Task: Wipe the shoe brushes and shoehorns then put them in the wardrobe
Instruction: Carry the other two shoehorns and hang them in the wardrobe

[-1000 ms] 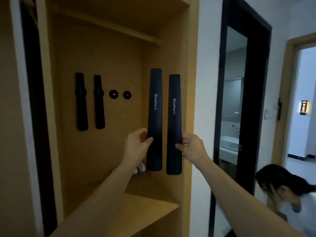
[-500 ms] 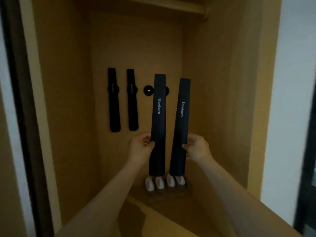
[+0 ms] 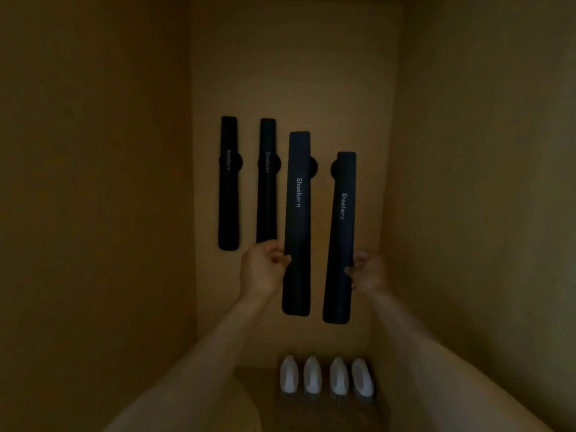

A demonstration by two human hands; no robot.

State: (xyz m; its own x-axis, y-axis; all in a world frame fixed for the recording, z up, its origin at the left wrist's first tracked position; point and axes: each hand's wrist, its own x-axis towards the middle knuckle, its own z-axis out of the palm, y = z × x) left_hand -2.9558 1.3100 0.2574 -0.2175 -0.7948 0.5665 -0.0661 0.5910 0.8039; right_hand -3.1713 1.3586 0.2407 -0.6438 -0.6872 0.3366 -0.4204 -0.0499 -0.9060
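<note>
Inside wardrobe (image 3: 93,213), hands (image 3: 263,268) (image 3: 369,271) grip upright shoehorns (image 3: 297,219) (image 3: 339,238).

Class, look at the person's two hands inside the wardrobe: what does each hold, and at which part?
The left hand grips one shoehorn on its lower half; the right hand grips another shoehorn likewise, below the printed word.
</note>
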